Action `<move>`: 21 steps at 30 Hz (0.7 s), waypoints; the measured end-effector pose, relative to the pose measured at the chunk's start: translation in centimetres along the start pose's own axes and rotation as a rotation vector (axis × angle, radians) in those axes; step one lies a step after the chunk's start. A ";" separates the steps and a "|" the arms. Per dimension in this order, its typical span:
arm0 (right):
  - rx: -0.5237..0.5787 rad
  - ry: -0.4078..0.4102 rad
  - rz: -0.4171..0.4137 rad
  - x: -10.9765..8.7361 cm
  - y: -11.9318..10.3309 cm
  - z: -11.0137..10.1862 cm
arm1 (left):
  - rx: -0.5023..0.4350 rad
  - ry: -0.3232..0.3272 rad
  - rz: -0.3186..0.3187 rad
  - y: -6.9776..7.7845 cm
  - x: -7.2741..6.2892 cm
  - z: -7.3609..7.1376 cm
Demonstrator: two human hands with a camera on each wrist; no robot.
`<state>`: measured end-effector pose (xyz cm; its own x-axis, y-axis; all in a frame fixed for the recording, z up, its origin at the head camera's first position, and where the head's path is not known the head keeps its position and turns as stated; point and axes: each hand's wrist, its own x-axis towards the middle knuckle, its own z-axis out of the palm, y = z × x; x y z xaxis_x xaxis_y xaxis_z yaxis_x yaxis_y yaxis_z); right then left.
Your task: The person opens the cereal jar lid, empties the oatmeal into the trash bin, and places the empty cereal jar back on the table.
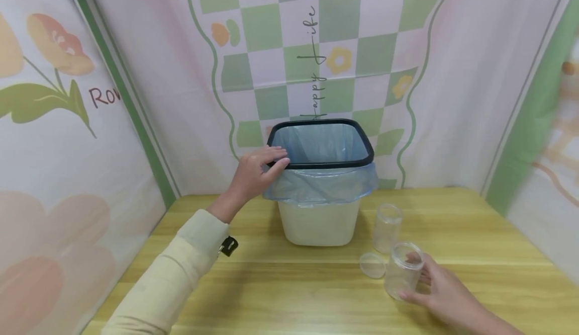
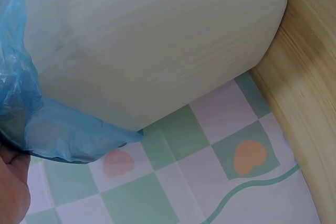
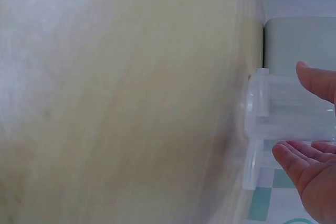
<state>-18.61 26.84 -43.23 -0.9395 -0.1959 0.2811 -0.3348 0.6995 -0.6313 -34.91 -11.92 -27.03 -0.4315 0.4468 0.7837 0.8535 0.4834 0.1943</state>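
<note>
A white trash bin (image 1: 321, 224) with a black rim and a blue bag liner (image 1: 321, 184) stands on the wooden table. At the rim's near left corner, my left hand (image 1: 258, 171) holds on, fingers over the opening and thumb at the front; only part of this hand (image 2: 13, 187) shows in the left wrist view. My right hand (image 1: 441, 287) holds a clear plastic jar (image 1: 400, 277) standing on the table, thumb on the near side and fingers behind. Behind it is a second clear jar (image 1: 387, 229). A round clear lid (image 1: 373, 265) lies beside the held jar.
The wooden table (image 1: 289, 295) runs back to a patterned cloth wall (image 1: 298, 63), right behind the bin. More printed cloth (image 1: 36, 164) encloses the left side, and another cloth (image 1: 538, 123) the right.
</note>
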 end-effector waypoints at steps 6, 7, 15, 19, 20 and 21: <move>-0.028 0.063 -0.147 1.2 0.5 -1.5 | -0.029 -0.002 -0.011 -0.1 -0.1 -0.2; -0.039 0.086 -0.183 1.5 0.6 -1.8 | -0.030 0.003 -0.011 -0.1 -0.1 -0.2; -0.123 0.119 -0.292 2.9 0.8 -3.8 | 0.014 0.114 0.014 -0.5 -0.7 -0.8; -0.173 0.128 -0.298 3.9 0.2 -5.1 | 0.028 0.171 0.003 -0.8 -1.3 -1.8; -0.173 0.125 -0.283 4.3 0.0 -5.5 | 0.038 0.182 -0.008 -0.9 -1.6 -2.1; -0.181 0.127 -0.267 4.7 -0.2 -6.0 | 0.051 0.194 -0.019 -1.0 -1.9 -2.4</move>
<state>-22.50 29.88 -37.46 -0.8002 -0.3093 0.5138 -0.5384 0.7479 -0.3882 -34.29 -15.02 -27.29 -0.3786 0.2860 0.8803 0.8279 0.5298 0.1840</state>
